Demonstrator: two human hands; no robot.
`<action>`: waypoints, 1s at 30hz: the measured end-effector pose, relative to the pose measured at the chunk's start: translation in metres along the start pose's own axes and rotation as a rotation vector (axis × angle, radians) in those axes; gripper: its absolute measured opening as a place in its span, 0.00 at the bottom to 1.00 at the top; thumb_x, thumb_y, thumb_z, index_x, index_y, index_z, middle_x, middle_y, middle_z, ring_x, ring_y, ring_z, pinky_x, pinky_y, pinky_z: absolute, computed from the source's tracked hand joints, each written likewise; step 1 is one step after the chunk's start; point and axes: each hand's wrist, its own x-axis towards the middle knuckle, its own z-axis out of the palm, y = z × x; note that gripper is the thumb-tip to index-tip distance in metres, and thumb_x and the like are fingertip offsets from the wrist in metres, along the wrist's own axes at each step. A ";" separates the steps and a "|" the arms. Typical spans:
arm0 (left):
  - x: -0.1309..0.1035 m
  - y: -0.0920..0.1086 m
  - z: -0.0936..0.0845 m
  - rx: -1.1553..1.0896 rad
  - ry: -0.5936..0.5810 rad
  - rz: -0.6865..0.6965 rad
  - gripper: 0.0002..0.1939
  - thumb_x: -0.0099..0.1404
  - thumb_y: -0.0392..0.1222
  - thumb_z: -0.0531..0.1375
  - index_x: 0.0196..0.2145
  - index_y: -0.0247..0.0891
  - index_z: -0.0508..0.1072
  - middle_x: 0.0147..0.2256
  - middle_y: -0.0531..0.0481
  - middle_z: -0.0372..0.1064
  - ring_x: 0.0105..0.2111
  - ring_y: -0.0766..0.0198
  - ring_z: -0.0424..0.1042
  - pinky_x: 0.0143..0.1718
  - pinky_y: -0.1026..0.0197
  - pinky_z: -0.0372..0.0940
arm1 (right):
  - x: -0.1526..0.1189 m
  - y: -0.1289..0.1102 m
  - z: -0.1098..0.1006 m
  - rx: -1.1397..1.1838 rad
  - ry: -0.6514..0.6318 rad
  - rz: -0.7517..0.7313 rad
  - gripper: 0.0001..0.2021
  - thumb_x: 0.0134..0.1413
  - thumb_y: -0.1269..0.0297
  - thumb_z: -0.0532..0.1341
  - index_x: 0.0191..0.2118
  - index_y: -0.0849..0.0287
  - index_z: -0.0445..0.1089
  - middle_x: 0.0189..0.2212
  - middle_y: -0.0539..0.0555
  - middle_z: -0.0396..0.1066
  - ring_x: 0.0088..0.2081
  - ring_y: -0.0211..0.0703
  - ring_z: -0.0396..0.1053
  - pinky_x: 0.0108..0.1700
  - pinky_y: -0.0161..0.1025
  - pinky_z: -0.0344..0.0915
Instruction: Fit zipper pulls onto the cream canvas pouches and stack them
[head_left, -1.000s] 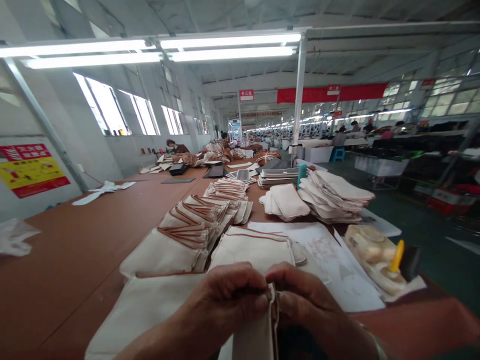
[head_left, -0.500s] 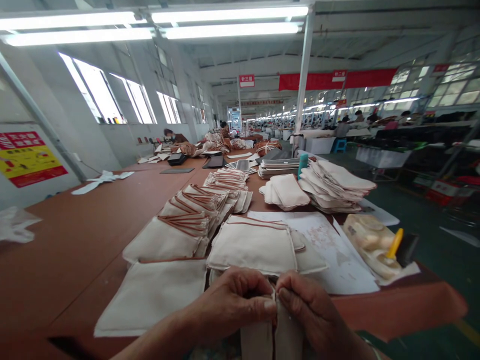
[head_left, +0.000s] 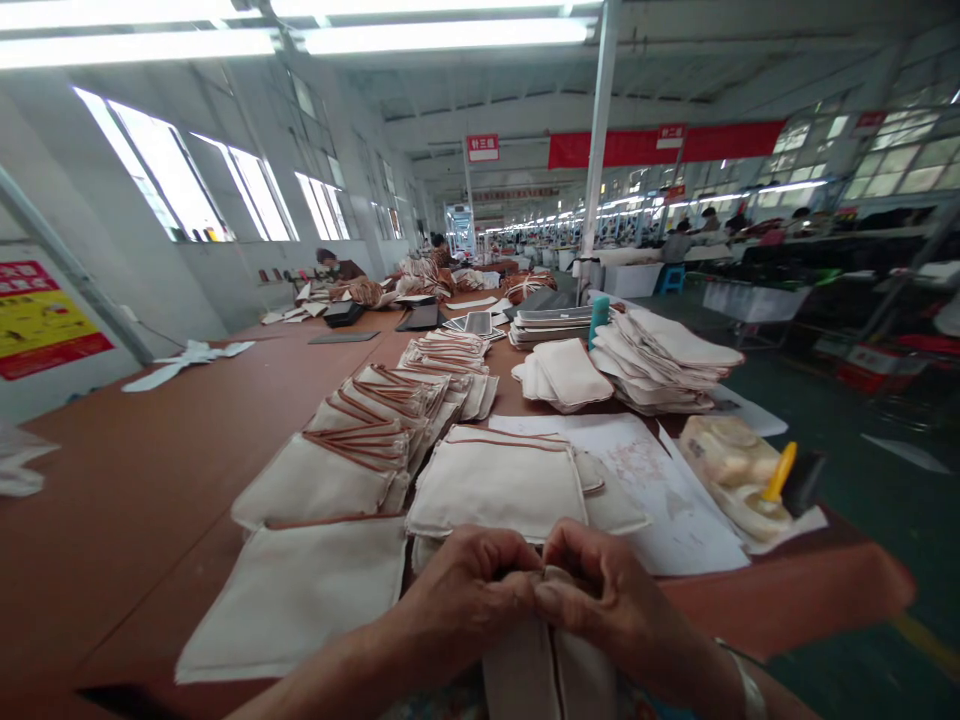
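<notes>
My left hand (head_left: 480, 585) and my right hand (head_left: 600, 585) meet at the bottom centre, both closed in a pinch on the top edge of a cream fabric piece (head_left: 521, 675). That piece hangs below the fingers, with a dark brown line running down its middle. Just beyond my hands lies a stack of cream pouches with brown edging (head_left: 499, 485). Left of my left hand, a single cream pouch (head_left: 300, 590) lies flat. The fingertips hide the very spot they pinch.
Fanned pouches (head_left: 360, 430) run back along the brown table (head_left: 180, 450). Cream panels (head_left: 667, 350) are piled at the right, near a teal spool (head_left: 599, 320). White paper (head_left: 637, 480) and a plastic tray (head_left: 731, 465) with a yellow-handled tool (head_left: 780, 472) lie front right.
My fingertips have come closer together, and the two sides of the fabric below them now lie nearer each other. The camera view has shifted slightly.
</notes>
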 end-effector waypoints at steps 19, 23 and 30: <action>0.005 -0.005 0.000 -0.192 -0.094 -0.091 0.12 0.57 0.46 0.60 0.27 0.32 0.72 0.20 0.56 0.57 0.21 0.70 0.50 0.21 0.65 0.45 | -0.006 -0.005 -0.013 0.011 -0.132 0.052 0.13 0.63 0.56 0.58 0.32 0.61 0.63 0.26 0.46 0.56 0.29 0.36 0.50 0.29 0.33 0.50; 0.009 -0.002 -0.003 0.080 -0.052 -0.050 0.07 0.54 0.39 0.61 0.27 0.32 0.75 0.20 0.57 0.59 0.22 0.70 0.52 0.21 0.66 0.47 | -0.005 -0.005 -0.011 -0.064 -0.131 0.035 0.12 0.64 0.58 0.57 0.32 0.60 0.62 0.26 0.46 0.56 0.29 0.36 0.51 0.29 0.33 0.51; 0.006 -0.001 -0.002 0.244 -0.038 0.029 0.08 0.60 0.37 0.54 0.28 0.34 0.73 0.22 0.58 0.58 0.24 0.69 0.55 0.23 0.68 0.51 | -0.003 -0.004 -0.012 -0.112 -0.101 0.033 0.12 0.62 0.57 0.57 0.32 0.60 0.62 0.26 0.46 0.56 0.29 0.36 0.52 0.29 0.33 0.51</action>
